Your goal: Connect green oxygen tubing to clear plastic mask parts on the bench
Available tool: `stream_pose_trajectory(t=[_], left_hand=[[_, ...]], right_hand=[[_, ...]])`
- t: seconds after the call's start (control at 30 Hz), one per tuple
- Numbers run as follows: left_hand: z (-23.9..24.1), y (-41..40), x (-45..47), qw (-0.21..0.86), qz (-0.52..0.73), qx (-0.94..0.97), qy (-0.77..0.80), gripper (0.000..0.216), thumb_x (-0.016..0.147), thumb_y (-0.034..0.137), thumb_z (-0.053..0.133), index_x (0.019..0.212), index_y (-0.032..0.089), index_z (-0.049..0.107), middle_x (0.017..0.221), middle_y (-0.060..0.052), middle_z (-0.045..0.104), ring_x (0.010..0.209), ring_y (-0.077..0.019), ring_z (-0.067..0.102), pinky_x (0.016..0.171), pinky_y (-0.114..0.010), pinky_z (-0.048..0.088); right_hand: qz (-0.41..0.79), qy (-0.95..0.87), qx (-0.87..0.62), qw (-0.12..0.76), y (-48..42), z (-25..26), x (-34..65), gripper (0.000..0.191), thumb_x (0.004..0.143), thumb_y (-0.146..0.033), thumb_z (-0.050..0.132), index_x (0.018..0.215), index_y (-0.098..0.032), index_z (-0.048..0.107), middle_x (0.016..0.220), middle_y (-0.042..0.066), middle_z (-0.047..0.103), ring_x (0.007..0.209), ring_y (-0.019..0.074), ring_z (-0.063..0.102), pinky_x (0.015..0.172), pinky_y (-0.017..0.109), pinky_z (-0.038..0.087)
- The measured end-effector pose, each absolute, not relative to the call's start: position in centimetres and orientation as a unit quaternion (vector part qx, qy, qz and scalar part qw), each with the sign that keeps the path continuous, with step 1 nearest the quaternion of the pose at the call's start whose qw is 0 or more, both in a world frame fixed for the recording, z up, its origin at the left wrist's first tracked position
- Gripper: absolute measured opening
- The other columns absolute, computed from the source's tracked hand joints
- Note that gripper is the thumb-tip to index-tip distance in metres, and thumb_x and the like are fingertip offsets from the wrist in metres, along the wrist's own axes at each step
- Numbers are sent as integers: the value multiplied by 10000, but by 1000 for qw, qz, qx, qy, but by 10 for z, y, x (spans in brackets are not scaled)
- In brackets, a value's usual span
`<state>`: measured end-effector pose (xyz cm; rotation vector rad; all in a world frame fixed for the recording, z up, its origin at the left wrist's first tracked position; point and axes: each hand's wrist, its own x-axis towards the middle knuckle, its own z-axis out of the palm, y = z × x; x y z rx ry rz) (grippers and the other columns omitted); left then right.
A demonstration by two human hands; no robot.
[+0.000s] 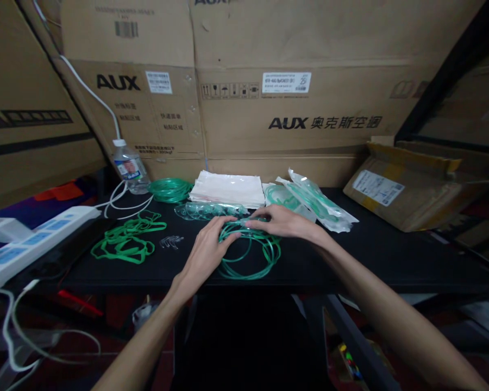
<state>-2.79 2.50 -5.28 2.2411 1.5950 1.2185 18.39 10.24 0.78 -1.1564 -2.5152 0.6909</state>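
A coil of clear green tubing (pixel 248 276) lies near the front of the black table. My left hand (pixel 209 243) grips the coil's left upper side, thumb and fingers bent round the loops. At the coil's top, my right hand (pixel 284 221) pinches the tubing, its fingertips close to those of the left. Just behind my hands sit clear plastic mask-like pieces (pixel 209 210). Green elastic straps (pixel 124 241) are heaped on the left, beside a few small clear pieces (pixel 171 241). What exactly lies under my fingertips is partly hidden.
Another green tubing coil (pixel 170 190), a stack of white packets (pixel 225 188) and bagged tubing (pixel 315 201) line the back. A plastic bottle (pixel 130 167) and a power strip (pixel 36 239) stand left. An open cardboard box (pixel 399 184) sits right, with large cartons (pixel 236 125) behind.
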Motion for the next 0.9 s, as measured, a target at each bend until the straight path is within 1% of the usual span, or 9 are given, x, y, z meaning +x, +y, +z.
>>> stream_pose_trajectory(t=[0.07,0.13,0.23,0.33,0.5,0.63,0.73,0.83,0.9], left_hand=[[-55,26,-28,70,401,745,529,310,925,289,689,1219,224,617,1165,-50,703,1044,-222,673,926,-354,537],[-56,27,-28,77,395,747,530,312,923,289,691,1221,230,620,1159,-50,708,1059,-230,669,941,-370,532],[-56,28,-27,85,384,750,532,326,916,286,699,1230,236,626,1164,-52,713,1079,-241,668,957,-385,526],[-56,27,-27,91,375,750,537,329,921,284,689,1240,240,623,1188,-52,709,1086,-241,671,969,-385,518],[-59,27,-28,86,366,750,544,352,917,284,688,1256,227,610,1181,-62,703,1097,-259,661,971,-404,512],[-56,26,-28,67,376,748,544,389,910,336,700,1268,214,611,1203,-75,681,1138,-277,622,999,-429,489],[-52,25,-26,54,407,747,523,322,974,360,606,1268,228,615,1228,-64,678,1178,-249,602,1042,-407,459],[-48,29,-27,60,415,746,517,280,1040,331,466,1233,234,645,1192,-55,709,1134,-226,627,1027,-389,465],[-46,32,-28,65,406,752,515,281,1046,313,443,1183,231,675,1143,-50,731,1083,-224,646,998,-384,479]], right_hand=[[245,-875,-397,128,109,6,184,508,885,-601,630,1071,-155,787,959,102,795,856,250,715,723,308,506],[246,-880,-389,120,112,5,184,515,877,-607,636,1085,-157,777,925,90,786,821,230,698,684,294,487],[234,-888,-376,124,111,4,183,447,872,-555,671,1077,-170,770,940,78,770,839,216,676,696,286,469],[207,-892,-377,140,110,2,181,383,844,-489,722,1032,-157,758,975,96,745,883,224,656,735,293,458],[183,-898,-376,139,109,7,176,408,800,-474,753,1039,-151,682,942,90,711,821,214,634,698,283,438],[181,-903,-369,121,112,18,171,422,800,-450,740,1100,-171,636,950,86,715,820,226,643,691,282,444],[182,-910,-356,111,114,25,169,432,796,-406,740,1141,-166,640,984,97,730,871,241,656,725,288,459],[183,-921,-328,102,116,29,169,364,816,-348,720,1130,-167,689,1018,92,748,911,242,666,774,294,467],[183,-929,-306,99,116,30,171,327,830,-311,708,1131,-183,714,1037,75,756,933,234,670,804,291,467]])
